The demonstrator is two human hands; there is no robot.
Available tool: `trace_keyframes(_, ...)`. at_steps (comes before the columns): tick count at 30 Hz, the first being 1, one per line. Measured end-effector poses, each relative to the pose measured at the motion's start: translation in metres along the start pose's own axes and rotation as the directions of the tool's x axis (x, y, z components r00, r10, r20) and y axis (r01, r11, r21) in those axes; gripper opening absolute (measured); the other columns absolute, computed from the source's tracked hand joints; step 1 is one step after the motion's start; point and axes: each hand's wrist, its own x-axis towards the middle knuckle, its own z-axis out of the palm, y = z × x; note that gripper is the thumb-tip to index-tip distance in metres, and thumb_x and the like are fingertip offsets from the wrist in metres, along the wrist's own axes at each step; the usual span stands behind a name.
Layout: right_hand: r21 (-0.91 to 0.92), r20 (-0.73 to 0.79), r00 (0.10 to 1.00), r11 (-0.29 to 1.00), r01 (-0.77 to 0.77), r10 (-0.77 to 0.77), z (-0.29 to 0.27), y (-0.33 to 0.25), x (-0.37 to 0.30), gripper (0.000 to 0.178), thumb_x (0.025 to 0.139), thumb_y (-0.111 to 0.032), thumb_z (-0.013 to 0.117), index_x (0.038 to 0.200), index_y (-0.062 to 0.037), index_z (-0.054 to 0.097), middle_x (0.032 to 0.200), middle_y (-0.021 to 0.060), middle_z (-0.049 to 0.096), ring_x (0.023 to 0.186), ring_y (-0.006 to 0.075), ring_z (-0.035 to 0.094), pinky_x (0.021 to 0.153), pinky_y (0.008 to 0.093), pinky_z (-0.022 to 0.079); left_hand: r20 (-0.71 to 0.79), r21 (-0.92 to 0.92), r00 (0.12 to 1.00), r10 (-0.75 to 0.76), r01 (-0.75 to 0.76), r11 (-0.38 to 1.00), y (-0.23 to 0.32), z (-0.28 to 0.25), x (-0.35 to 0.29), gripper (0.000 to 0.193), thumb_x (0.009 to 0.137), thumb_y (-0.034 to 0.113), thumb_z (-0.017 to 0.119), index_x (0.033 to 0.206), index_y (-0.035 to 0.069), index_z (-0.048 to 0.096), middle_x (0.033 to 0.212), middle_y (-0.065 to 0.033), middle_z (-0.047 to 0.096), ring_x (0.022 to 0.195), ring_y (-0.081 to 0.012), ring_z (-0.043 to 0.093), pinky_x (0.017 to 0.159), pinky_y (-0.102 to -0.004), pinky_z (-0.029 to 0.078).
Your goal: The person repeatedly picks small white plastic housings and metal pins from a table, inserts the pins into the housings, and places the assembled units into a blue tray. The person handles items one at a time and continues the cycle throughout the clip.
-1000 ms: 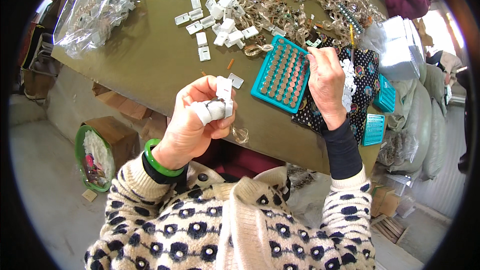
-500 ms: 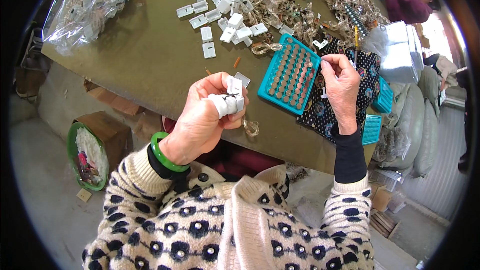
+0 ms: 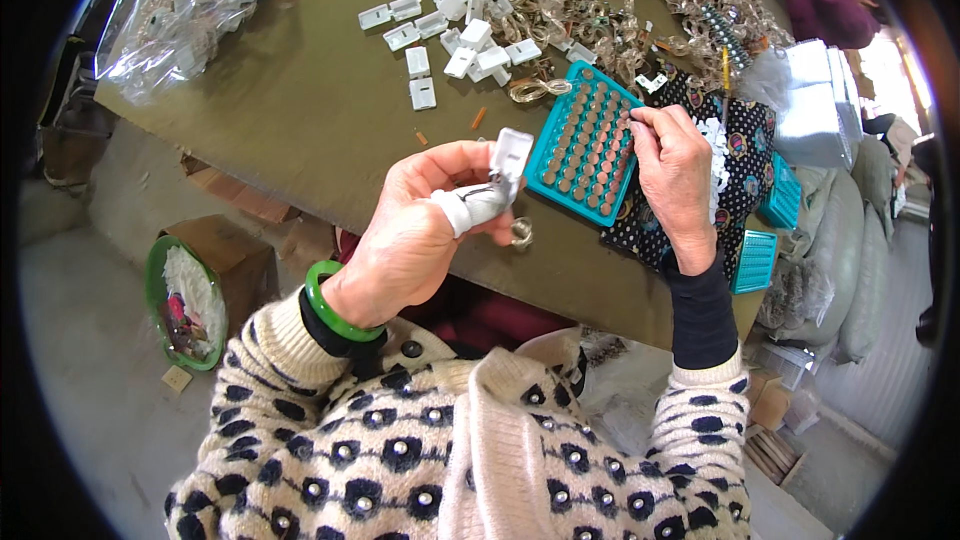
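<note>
With the small white plastic case (image 3: 510, 162) pinched open-side up in the left hand (image 3: 420, 230), a button cell is best lifted singly from the teal tray (image 3: 582, 145) by the right hand's (image 3: 672, 180) closed fingertips.

Your left hand (image 3: 420, 230) grips a small white case (image 3: 510, 160) of smooth, slightly glossy plastic, and one of its fingers (image 3: 470, 208) is wrapped in matt white tape. Your right hand (image 3: 675, 175) rests at a teal plastic tray (image 3: 545, 155) filled with dull coppery metal discs (image 3: 590, 145). Beneath it lies a black printed cloth (image 3: 745, 155). The worktop (image 3: 300, 110) looks matt olive and smooth. Your bangle (image 3: 335, 310) is glossy green, your sweater (image 3: 400, 460) a nubby knit, and the bag (image 3: 190, 5) clear crinkled plastic.
</note>
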Motion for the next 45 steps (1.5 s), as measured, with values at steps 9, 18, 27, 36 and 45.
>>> trace_keyframes(9, 0.065, 0.116, 0.993, 0.998, -0.014, 0.006, -0.005, 0.004, 0.009, 0.002, 0.082, 0.002, 0.063, 0.084, 0.0008, 0.062, 0.079, 0.0110, 0.062, 0.065, 0.0245, 0.060, 0.059, 0.0355, 0.047, 0.001, 0.097, 0.997, 0.079, -0.079, 0.992, 0.001, 0.007, -0.002, 0.036, 0.087, -0.003, 0.066, 0.122, -0.001, 0.061, 0.107, -0.0149, 0.067, 0.087, -0.0235, 0.070, 0.079, -0.0408, 0.061)
trace_keyframes(18, 0.239, -0.076, 0.990, 0.962, 0.130, -0.115, 0.000, -0.069, -0.025, 0.011, 0.082, 0.005, 0.067, 0.091, -0.0011, 0.062, 0.087, 0.0105, 0.060, 0.070, 0.0210, 0.060, 0.061, 0.0311, 0.051, -0.076, 0.218, 0.992, 0.100, -0.082, 0.973, -0.003, 0.009, -0.004, 0.036, 0.085, -0.009, 0.064, 0.120, -0.006, 0.059, 0.101, -0.0166, 0.067, 0.088, -0.0244, 0.071, 0.072, -0.0317, 0.061)
trace_keyframes(27, 0.132, -0.064, 0.926, 0.917, 0.377, -0.371, 0.017, -0.101, -0.034, 0.026, 0.076, 0.010, 0.070, 0.100, 0.0010, 0.065, 0.091, 0.0125, 0.058, 0.078, 0.0262, 0.061, 0.066, 0.0345, 0.052, -0.073, 0.237, 0.995, 0.062, -0.043, 0.971, 0.000, 0.014, -0.008, 0.034, 0.085, -0.008, 0.067, 0.118, -0.010, 0.058, 0.099, -0.0172, 0.068, 0.084, -0.0227, 0.071, 0.071, -0.0318, 0.059)
trace_keyframes(36, -0.009, -0.159, 0.868, 0.880, 0.474, -0.470, 0.019, -0.107, -0.037, 0.039, 0.064, 0.009, 0.071, 0.102, 0.0035, 0.065, 0.092, 0.0124, 0.059, 0.079, 0.0272, 0.062, 0.065, 0.0364, 0.051, -0.031, 0.224, 0.997, 0.067, -0.058, 0.973, 0.000, 0.011, -0.014, 0.035, 0.085, -0.006, 0.068, 0.118, -0.009, 0.059, 0.101, -0.0164, 0.068, 0.090, -0.0213, 0.069, 0.075, -0.0325, 0.059)
trace_keyframes(45, 0.156, -0.144, 0.875, 0.863, 0.481, -0.462, 0.020, -0.102, -0.043, 0.031, 0.074, 0.007, 0.065, 0.105, 0.0048, 0.064, 0.095, 0.0159, 0.065, 0.081, 0.0291, 0.065, 0.071, 0.0384, 0.054, -0.102, 0.157, 0.994, 0.031, -0.014, 0.987, -0.003, 0.004, -0.013, 0.026, 0.086, 0.006, 0.072, 0.108, -0.004, 0.063, 0.093, -0.0113, 0.068, 0.069, -0.0149, 0.066, 0.061, -0.0278, 0.056)
